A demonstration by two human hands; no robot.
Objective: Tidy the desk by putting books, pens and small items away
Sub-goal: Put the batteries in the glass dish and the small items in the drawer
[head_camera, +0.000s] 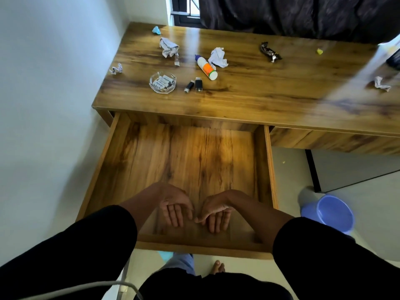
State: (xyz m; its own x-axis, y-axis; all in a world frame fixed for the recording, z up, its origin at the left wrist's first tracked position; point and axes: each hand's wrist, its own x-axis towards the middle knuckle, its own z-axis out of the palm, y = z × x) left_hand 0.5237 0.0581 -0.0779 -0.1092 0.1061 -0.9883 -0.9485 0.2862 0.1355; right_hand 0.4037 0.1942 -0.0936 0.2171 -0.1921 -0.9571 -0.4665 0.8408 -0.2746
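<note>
The wooden desk [249, 98] has its left drawer [104, 169] pulled far out, with nothing lying inside. My left hand [175, 207] and my right hand [216, 215] hang side by side over the drawer's near end, palms up, fingers straight, holding nothing. On the desktop lie a glass dish [162, 82] with several batteries, two black USB sticks [194, 85], a white and orange glue bottle [206, 68], crumpled papers [168, 47], [218, 57], a dark wrapper [270, 51], a small yellow scrap [319, 51] and a blue scrap [156, 30].
A white wall [47, 105] runs close along the drawer's left side. A blue plastic bucket [329, 213] stands on the floor to the right of the drawer. More crumpled paper lies at the left edge [116, 68] and far right [382, 84]. A dark curtain [303, 16] hangs behind the desk.
</note>
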